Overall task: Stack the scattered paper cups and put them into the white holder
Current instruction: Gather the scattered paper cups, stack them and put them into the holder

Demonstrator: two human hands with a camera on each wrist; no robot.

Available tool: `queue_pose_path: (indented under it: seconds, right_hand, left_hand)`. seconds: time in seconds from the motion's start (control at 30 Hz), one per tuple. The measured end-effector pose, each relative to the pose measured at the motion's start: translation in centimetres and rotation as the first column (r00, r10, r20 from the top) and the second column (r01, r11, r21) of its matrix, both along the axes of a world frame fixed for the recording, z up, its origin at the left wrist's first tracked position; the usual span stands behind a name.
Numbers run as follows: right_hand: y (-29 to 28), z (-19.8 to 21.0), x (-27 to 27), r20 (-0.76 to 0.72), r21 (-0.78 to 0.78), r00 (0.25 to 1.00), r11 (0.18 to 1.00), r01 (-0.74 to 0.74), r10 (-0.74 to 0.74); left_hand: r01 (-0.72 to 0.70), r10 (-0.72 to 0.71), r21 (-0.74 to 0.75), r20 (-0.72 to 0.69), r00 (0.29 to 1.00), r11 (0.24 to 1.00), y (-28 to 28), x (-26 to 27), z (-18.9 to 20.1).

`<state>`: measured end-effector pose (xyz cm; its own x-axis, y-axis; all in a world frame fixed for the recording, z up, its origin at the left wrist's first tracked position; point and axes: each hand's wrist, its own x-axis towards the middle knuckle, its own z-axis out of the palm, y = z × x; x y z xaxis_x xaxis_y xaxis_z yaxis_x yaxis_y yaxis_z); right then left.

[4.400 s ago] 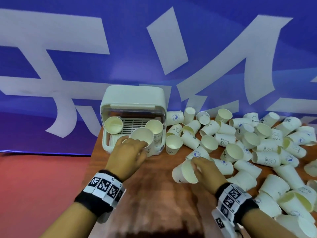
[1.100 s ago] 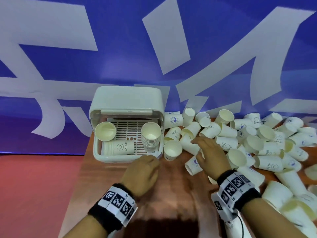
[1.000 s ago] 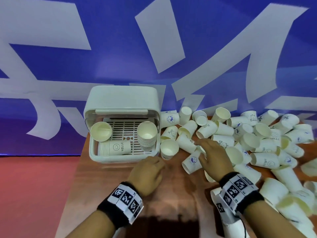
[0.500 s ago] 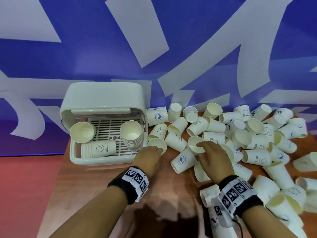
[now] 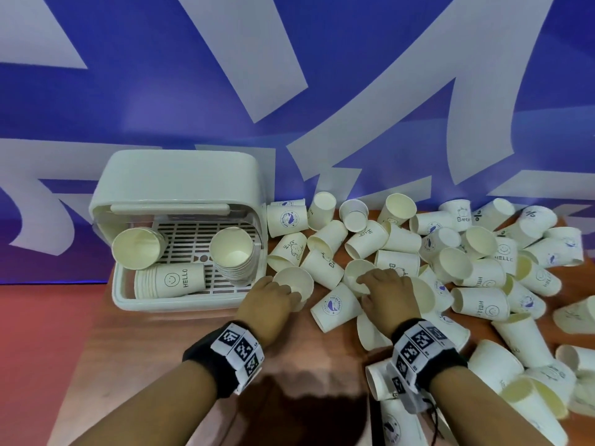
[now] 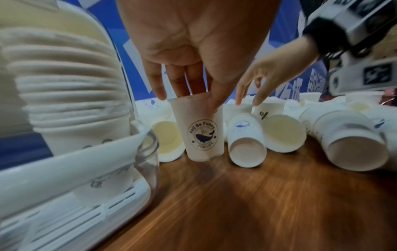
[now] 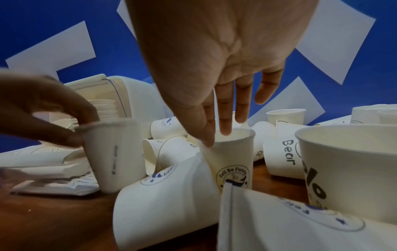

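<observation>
Head view: the white holder [image 5: 180,233] sits on the table [image 5: 145,365], cup stacks inside, loose cups [image 5: 483,272] scattered right of it. Left wrist view: the left hand [image 6: 189,56] pinches the rim of an upright whale cup [image 6: 201,134] just right of the holder. Right wrist view: the right hand [image 7: 225,71] pinches another upright cup [image 7: 232,158], farther right of the holder.

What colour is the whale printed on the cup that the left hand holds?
Dark blue, inside a thin circular logo on the white cup; the left wrist view shows it best.

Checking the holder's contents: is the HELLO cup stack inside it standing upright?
No, the HELLO stack lies on its side in the white holder.
</observation>
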<state>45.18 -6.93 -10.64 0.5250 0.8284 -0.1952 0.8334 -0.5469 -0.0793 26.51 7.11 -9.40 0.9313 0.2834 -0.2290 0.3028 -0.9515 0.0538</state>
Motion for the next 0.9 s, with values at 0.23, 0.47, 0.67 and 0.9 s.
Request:
queue_pose_path:
  seconds: [0.23,0.47,0.67,0.9]
  right_hand:
    - [0.8,-0.2,0.1,0.032,-0.162,0.999,0.986,-0.023,0.028]
    - [1.0,0.2,-0.4,0.118,-0.224,0.991,0.974,-0.032,0.059]
    - [-0.1,2.1,-1.7,0.199,-0.043,0.979,0.998,-0.036,0.044]
    - [-1.0,5.3,-5.0,0.295,0.286,0.953,0.946,-0.153,0.065]
  left_hand:
    - [0.04,-0.04,0.002,0.261,0.964,0.999,-0.3,-3.4,1.7]
    - [-0.079,0.073,-0.004,0.451,0.889,0.997,0.3,-7.2,5.5]
    - [-0.186,0.149,0.017,0.53,0.835,0.982,2.3,-10.0,9.2]
    - [-0.275,0.178,0.104,0.541,0.822,0.956,5.7,-10.7,11.9]
